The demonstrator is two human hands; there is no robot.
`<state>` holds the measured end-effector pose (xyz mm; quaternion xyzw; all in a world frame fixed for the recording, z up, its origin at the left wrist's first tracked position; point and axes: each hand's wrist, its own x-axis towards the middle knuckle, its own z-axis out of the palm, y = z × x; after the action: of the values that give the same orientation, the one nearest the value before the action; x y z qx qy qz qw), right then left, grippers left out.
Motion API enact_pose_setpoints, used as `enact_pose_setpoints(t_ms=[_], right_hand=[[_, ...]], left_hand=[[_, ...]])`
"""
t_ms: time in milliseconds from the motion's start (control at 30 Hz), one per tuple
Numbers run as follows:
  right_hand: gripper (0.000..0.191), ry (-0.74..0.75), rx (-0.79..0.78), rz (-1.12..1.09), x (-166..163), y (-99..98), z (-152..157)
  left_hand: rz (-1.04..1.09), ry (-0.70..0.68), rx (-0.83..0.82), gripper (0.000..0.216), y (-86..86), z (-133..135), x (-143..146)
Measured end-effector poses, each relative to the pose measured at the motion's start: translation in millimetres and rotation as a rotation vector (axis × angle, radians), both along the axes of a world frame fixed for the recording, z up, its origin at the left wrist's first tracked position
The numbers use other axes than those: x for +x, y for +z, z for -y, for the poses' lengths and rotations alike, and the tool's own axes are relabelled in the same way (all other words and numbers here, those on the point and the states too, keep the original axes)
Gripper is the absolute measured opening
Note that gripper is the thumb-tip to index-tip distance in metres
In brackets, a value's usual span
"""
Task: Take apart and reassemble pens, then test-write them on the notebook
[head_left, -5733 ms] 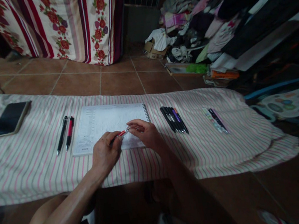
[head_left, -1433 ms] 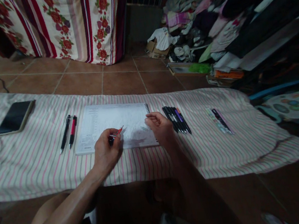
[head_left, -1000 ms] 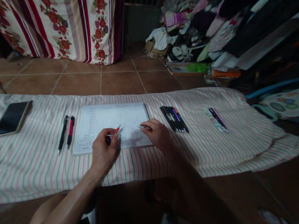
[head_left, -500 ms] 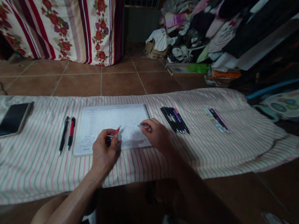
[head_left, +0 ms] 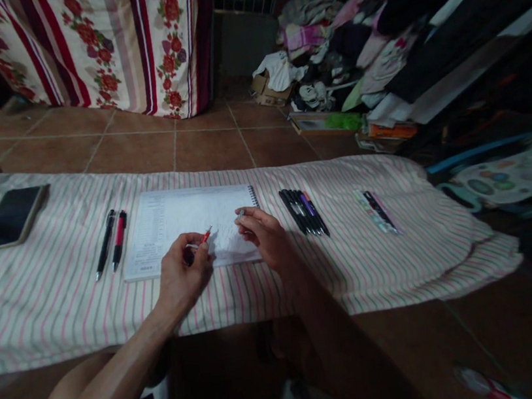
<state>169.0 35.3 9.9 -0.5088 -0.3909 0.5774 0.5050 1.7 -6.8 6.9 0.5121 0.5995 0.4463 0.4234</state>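
Over the lower part of a white spiral notebook (head_left: 188,210), my left hand (head_left: 183,264) is closed round a red pen (head_left: 206,235), its thin tip pointing up and right. The rest of that pen is hidden in the fingers. My right hand (head_left: 265,234) is raised over the notebook's right side, thumb and fingertips pinched on a small silvery piece (head_left: 239,214), too small to name. A gap separates the two hands. Left of the notebook lie a black pen (head_left: 105,245) and a red-and-black pen (head_left: 119,241).
The notebook rests on a striped cloth (head_left: 240,295) covering a low table. A phone (head_left: 11,217) lies far left. Several dark pens (head_left: 303,212) sit right of the notebook, with slim packets (head_left: 376,211) farther right. Beyond are a floral curtain (head_left: 126,47) and piled clothes (head_left: 347,42).
My right hand has tilted up, lifting the small silvery piece away from the page. The left hand keeps its hold on the red pen. The whole view has shifted slightly.
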Motion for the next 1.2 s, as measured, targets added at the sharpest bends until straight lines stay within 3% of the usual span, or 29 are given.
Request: enact_pose_setpoints(t_ms=[333, 700, 1033, 1200], right_hand=[[0.031, 0.079, -0.074, -0.16, -6, 1.2, -1], [0.03, 0.145, -0.07, -0.15, -17, -4.9, -1], [0.019, 0.069, -0.13, -0.322, -19, 1.1, -4], [0.02, 0.092, -0.071, -0.259, -18, -0.5, -2]], left_hand=[[0.087, -0.089, 0.004, 0.029, -4.0, 2, 2], [0.096, -0.117, 0.0, 0.027, -3.0, 3, 2], [0.327, -0.152, -0.092, 0.025, 5.3, 3, 4], [0.445, -0.128, -0.134, 0.024, 10.5, 1, 3]])
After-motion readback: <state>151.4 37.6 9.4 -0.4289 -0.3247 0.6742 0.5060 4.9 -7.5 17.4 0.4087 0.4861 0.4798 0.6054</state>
